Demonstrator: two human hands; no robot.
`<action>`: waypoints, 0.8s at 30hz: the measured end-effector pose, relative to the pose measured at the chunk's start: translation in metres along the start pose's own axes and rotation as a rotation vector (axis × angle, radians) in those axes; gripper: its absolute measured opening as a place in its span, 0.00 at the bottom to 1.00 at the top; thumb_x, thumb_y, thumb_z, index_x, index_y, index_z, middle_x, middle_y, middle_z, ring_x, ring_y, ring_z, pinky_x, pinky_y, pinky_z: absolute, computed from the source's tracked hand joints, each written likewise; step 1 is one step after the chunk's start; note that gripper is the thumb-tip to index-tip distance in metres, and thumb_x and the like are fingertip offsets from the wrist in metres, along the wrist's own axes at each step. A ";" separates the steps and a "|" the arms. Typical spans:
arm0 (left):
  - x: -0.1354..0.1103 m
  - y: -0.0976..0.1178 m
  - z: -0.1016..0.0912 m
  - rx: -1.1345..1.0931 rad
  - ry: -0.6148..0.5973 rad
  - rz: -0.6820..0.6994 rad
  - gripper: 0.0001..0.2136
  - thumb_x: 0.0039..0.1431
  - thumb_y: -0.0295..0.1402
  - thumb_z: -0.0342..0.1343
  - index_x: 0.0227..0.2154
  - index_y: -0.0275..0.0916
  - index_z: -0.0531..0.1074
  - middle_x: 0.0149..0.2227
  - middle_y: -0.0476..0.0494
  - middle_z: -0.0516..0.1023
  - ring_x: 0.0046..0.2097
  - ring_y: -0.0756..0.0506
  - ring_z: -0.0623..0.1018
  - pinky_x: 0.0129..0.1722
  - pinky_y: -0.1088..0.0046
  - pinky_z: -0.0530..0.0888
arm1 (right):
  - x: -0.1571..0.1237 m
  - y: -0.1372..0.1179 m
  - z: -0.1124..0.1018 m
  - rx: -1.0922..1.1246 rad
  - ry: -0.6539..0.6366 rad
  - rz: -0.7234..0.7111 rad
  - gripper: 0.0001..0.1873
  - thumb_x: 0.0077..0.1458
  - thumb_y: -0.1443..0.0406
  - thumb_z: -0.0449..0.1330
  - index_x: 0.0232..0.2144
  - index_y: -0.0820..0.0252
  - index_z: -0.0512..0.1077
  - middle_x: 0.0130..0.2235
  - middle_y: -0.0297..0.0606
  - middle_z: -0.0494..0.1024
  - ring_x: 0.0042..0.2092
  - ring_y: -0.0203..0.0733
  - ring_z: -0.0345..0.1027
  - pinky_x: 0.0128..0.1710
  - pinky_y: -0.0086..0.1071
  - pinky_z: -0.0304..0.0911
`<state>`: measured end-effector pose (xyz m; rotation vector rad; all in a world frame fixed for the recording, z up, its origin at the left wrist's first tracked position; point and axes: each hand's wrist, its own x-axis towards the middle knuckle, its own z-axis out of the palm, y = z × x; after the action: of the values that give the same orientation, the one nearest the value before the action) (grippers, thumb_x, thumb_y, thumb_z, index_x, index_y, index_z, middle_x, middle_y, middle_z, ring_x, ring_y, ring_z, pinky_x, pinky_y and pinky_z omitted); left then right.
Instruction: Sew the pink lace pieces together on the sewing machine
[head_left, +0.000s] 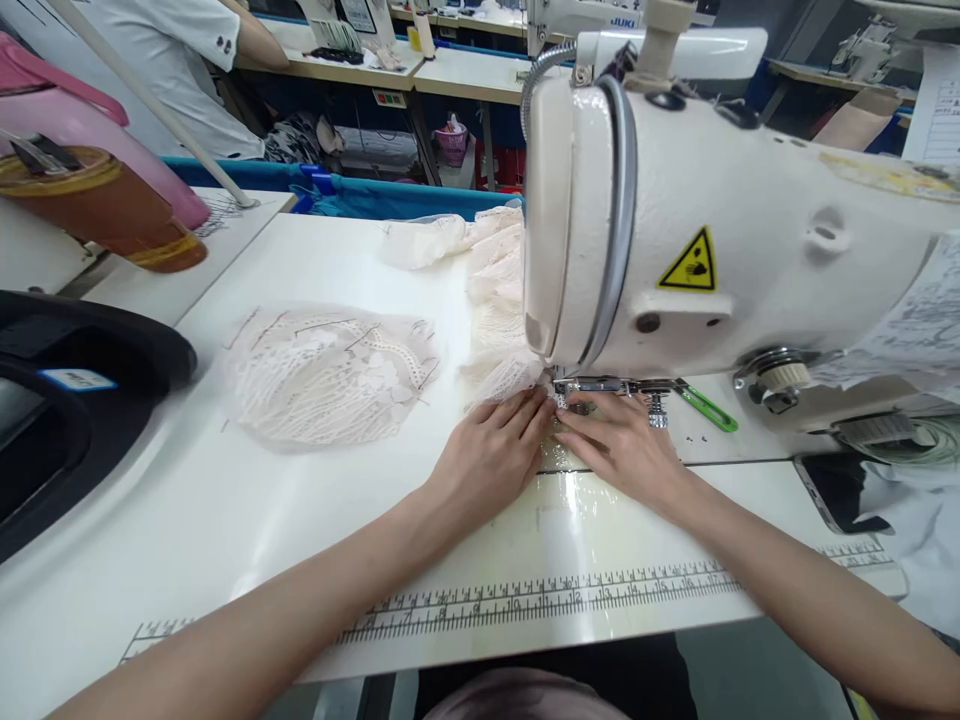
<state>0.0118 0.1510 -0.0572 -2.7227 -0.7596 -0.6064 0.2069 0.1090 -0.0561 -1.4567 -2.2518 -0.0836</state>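
The left hand [499,440] lies nearly flat, fingers together and slightly bent, its fingertips pressing on pale lace fabric [495,310] beside the presser foot. The right hand [622,435] is half open, thumb and fingers a little apart, with its fingertips close to the left hand's at the foot; whether it pinches the lace cannot be told. From the left fingertips the lace fabric runs in loose folds towards twelve o'clock, along the left of the sewing machine [720,220], whose head fills one to two o'clock from the hands and bears a yellow warning sticker [690,262].

At three o'clock green thread snips [706,407] lie on the machine bed, and past them, towards four, a phone [836,490] lies partly under white cloth. At six o'clock a printed ruler scale [517,605] crosses the bench [187,500]. At nine, well apart from the hands, lies a second lace piece [330,375], with a black curved object [97,350] beyond it. At ten stand a brown cup [105,210] and a pink bottle [112,140]; behind them sits a person in white [157,70].
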 end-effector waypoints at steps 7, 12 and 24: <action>0.003 0.001 -0.003 0.000 -0.012 -0.041 0.16 0.65 0.29 0.45 0.50 0.27 0.71 0.53 0.34 0.73 0.53 0.40 0.75 0.45 0.62 0.76 | 0.001 -0.001 0.002 -0.058 -0.072 0.049 0.18 0.64 0.56 0.50 0.49 0.56 0.73 0.53 0.44 0.73 0.45 0.44 0.72 0.48 0.43 0.60; 0.003 0.000 -0.001 0.006 -0.021 -0.067 0.17 0.65 0.30 0.44 0.51 0.26 0.70 0.54 0.33 0.72 0.53 0.39 0.75 0.47 0.62 0.75 | 0.002 -0.002 0.003 -0.130 -0.051 0.033 0.20 0.65 0.56 0.49 0.50 0.57 0.72 0.53 0.44 0.73 0.44 0.45 0.72 0.46 0.41 0.61; 0.004 0.000 0.000 -0.025 -0.106 -0.140 0.21 0.63 0.31 0.43 0.55 0.27 0.67 0.56 0.33 0.70 0.58 0.38 0.70 0.51 0.60 0.72 | 0.001 0.007 0.008 -0.181 0.082 -0.019 0.15 0.64 0.60 0.51 0.46 0.54 0.74 0.46 0.36 0.79 0.39 0.39 0.73 0.44 0.37 0.63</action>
<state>0.0144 0.1526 -0.0551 -2.7600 -0.9819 -0.5068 0.2103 0.1157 -0.0641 -1.4938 -2.2401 -0.3556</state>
